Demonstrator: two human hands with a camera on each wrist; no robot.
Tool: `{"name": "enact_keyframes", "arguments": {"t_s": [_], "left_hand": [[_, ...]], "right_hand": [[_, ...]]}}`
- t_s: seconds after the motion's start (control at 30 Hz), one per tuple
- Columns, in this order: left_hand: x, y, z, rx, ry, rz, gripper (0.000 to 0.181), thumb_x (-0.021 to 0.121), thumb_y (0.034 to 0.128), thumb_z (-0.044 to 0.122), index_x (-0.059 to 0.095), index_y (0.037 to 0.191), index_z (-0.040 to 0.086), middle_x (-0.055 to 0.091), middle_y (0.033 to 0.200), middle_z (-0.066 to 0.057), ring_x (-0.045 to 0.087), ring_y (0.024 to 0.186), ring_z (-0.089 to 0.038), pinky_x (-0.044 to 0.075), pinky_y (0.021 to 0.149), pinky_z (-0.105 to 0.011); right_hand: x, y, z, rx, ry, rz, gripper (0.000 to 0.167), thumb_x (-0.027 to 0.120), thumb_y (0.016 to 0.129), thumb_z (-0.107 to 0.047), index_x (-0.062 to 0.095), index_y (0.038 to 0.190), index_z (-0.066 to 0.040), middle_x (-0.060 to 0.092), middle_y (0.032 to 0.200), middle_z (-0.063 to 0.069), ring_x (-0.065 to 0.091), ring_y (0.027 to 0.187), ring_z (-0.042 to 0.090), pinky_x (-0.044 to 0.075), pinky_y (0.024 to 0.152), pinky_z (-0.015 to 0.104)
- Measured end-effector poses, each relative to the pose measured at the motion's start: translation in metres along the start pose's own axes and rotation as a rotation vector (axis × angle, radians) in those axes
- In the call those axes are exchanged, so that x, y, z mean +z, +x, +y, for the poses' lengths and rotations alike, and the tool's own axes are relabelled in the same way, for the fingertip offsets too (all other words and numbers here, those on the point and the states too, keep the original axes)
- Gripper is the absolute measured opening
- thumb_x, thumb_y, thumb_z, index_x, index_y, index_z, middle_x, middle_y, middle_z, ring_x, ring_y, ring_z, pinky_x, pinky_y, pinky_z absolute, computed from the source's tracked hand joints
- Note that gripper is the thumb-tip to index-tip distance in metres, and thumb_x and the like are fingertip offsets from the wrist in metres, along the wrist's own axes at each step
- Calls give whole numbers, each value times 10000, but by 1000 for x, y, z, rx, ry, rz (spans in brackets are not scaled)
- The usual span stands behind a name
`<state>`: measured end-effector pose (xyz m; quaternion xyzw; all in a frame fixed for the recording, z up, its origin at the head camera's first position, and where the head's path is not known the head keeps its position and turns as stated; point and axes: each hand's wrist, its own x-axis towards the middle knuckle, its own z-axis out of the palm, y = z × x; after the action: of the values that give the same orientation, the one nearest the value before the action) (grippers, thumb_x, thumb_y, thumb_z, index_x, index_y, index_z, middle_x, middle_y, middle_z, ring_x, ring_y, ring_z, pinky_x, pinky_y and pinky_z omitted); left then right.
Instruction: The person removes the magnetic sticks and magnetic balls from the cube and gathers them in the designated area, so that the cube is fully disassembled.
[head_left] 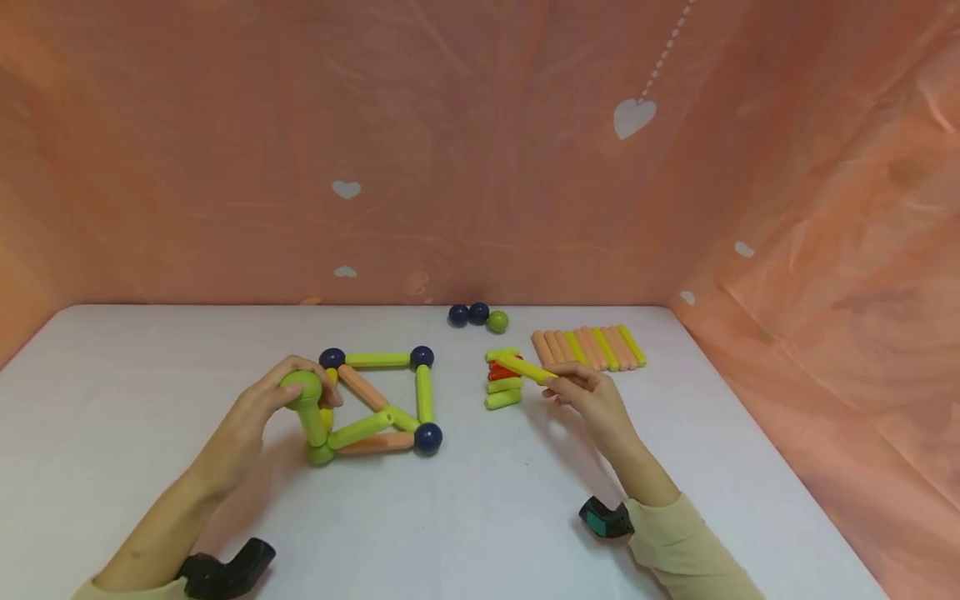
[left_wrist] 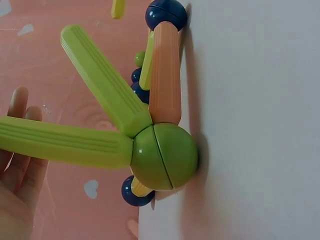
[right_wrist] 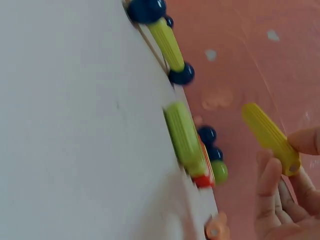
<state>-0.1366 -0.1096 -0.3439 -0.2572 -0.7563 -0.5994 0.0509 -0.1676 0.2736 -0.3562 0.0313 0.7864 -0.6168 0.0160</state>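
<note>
My left hand (head_left: 251,412) grips a light green ball (head_left: 302,385) on top of an upright green rod (head_left: 311,423), which stands on a lower green ball (head_left: 321,454). From that lower ball a second green rod (left_wrist: 102,80) slants up, beside an orange rod (left_wrist: 166,75) lying low. Dark blue balls (head_left: 428,438) mark other corners of the flat frame of rods. My right hand (head_left: 596,408) pinches a yellow rod (right_wrist: 270,137) at one end, raised above the short green and red rods (head_left: 503,386).
Two dark blue balls (head_left: 459,315) and one green ball (head_left: 498,322) sit near the table's back edge. Orange and yellow rods (head_left: 588,348) lie in a row at the back right. A pinkish cloth with white hearts hangs behind the white table (head_left: 465,533).
</note>
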Motion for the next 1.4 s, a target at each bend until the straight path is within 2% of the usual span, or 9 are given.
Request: {"name": "enact_keyframes", "arguments": {"t_s": [0.13,0.33,0.53,0.67,0.87,1.0,1.13,1.3,1.4], "left_hand": [[-4,-3,-3,20,-29,-4,377,197,1021,100,562,1056,13,638,913,-39,583,948,-123,353,869,-222],[-8,-7,-4,23,-17,22,360,219,1027,81,549,1128,-21,658,903,-35,597,940,-109,355,871,-206],[-10,-12,-3,1,-21,42,358,235,1039,111,537,1198,3,647,900,-36,587,953,-110,324,884,-229],[-11,-13,-4,-17,-47,45,344,245,1042,122,503,1247,21,643,891,-59,579,959,-110,288,900,-239],[-9,-14,-7,-87,-22,34,317,285,1055,181,501,1258,69,643,929,-7,549,1037,-71,282,928,-221],[-5,-16,-9,-95,45,45,291,304,1055,183,525,1209,72,654,936,-24,561,1001,-57,321,917,-168],[-2,-18,-11,-122,181,51,233,391,1038,189,529,1165,51,660,957,-56,572,948,-45,400,885,-230],[-5,-18,-14,-154,386,13,288,672,902,234,578,1142,104,655,959,8,582,932,-47,496,826,-373],[-6,-18,-20,-118,422,-41,301,749,834,192,613,1077,78,666,952,9,608,895,-80,538,788,-306]], "right_hand": [[-11,2,0,70,-25,94,297,600,920,-131,595,1139,71,688,888,-7,630,796,72,516,783,218],[-20,-2,1,149,-148,127,216,618,883,-182,636,995,1,661,855,-39,571,805,100,498,767,231],[-24,-5,8,143,-264,105,167,647,859,-172,615,889,-11,650,755,-10,554,720,134,479,694,239],[-25,-6,13,140,-411,68,181,683,838,-173,623,862,-4,632,697,20,568,653,125,461,625,238],[-24,-6,12,157,-617,-77,209,757,790,-190,614,785,-38,620,655,17,563,603,130,448,578,247],[-21,-9,3,108,-712,-88,238,766,777,-215,588,743,-61,579,675,11,510,654,146,395,591,257],[-9,-9,-6,-11,-657,-66,215,734,824,-224,592,792,-66,588,756,21,527,728,150,415,628,262],[25,-6,-17,-222,-468,-282,199,703,867,-199,638,932,-22,661,905,87,604,804,157,494,701,286],[48,-4,-22,-279,-400,-409,244,700,869,-191,645,1014,-2,667,989,112,627,854,152,513,756,277]]}}
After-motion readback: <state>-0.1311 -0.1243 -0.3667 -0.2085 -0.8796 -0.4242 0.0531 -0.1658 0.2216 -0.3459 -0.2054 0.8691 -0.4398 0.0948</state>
